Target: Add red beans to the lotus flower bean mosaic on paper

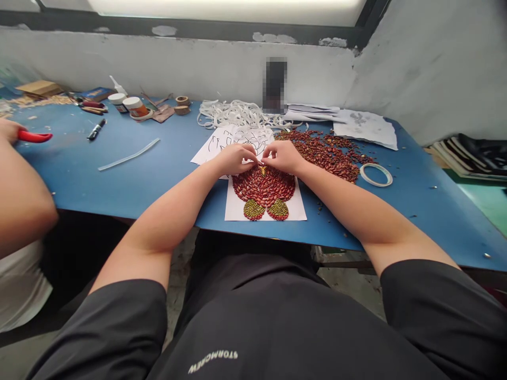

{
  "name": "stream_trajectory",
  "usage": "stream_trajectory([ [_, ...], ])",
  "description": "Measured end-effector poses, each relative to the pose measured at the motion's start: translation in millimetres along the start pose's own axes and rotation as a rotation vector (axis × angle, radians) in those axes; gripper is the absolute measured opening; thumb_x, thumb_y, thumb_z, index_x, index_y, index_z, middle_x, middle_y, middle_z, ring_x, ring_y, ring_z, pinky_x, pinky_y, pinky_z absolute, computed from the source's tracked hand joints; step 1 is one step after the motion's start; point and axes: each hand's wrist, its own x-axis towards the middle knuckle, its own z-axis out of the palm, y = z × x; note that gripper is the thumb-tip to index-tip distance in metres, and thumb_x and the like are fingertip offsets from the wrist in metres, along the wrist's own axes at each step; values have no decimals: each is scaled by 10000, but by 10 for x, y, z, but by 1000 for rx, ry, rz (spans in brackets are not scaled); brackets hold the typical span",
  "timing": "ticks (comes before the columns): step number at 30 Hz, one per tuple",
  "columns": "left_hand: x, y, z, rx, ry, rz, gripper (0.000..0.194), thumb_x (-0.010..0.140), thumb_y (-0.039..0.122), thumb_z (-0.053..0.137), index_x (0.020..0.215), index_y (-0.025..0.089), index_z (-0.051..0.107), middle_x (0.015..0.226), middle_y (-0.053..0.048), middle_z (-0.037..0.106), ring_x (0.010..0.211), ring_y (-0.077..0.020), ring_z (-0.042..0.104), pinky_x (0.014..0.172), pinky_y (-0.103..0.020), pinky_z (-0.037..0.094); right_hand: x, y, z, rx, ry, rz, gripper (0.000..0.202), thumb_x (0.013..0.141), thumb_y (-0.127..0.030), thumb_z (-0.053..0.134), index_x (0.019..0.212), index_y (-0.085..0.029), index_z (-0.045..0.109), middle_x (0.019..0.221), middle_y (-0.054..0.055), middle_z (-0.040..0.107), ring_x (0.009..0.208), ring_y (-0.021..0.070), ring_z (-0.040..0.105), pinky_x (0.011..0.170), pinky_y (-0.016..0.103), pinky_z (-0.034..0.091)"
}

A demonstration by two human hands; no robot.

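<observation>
A sheet of white paper point(233, 211) lies near the table's front edge with a bean picture on it. Red beans point(265, 190) form its large rounded shape, and two green-bean patches edged in red point(254, 209) sit at the bottom. My left hand point(241, 157) is over the upper left of the picture, fingertips pinched together. Opposite it, my right hand point(283, 156) pinches at the upper right, close to the left fingertips. A small yellow piece point(263, 170) shows just below them. Whatever the fingertips hold is too small to make out.
Loose red beans point(328, 153) are heaped at the right, beside a tape roll point(376, 175). Line-drawn sheets point(214, 145) and white paper strips point(229, 113) lie behind. Jars point(135, 107), a pen point(97, 129) and a clear stick point(129, 154) stand left. Another person's hand point(10, 131) holds a red-handled tool.
</observation>
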Motion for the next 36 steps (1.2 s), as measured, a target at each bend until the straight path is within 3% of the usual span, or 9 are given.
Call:
stream_trajectory([
  [8,3,-5,4,12,3,16,261,923,321,601,945,286,858,1058,-36,811,864,-182,723,798,-332,539,-17,-57,124,6,-65,-138,89,841,-223,795,860,-255,876,934,49,805,861,221,695,851,369,520],
  [22,6,-4,-10,-8,-7,6,246,895,294,615,920,291,859,1029,-30,807,840,-176,713,789,-322,543,-10,-75,135,-17,-110,-128,106,873,-203,777,859,-246,873,917,50,800,873,219,692,883,378,523],
  [27,-11,-69,-65,-30,44,-41,250,887,277,605,940,248,848,977,-57,794,832,-188,702,794,-330,559,0,-95,61,-27,-113,-134,56,873,-267,805,846,-240,847,909,49,791,865,215,680,873,373,508],
  [31,-47,-201,-109,-31,106,-109,289,903,279,565,972,223,840,987,-71,793,813,-181,689,785,-321,563,55,81,-180,-9,-1,-55,168,918,-345,729,926,-219,840,917,61,793,814,210,666,826,383,513],
  [36,-112,-385,-123,11,115,-188,281,865,300,576,902,203,837,953,-78,787,763,-186,663,776,-325,547,61,592,-439,-46,119,112,228,917,-365,684,926,-185,823,946,111,795,866,269,696,841,443,552],
])
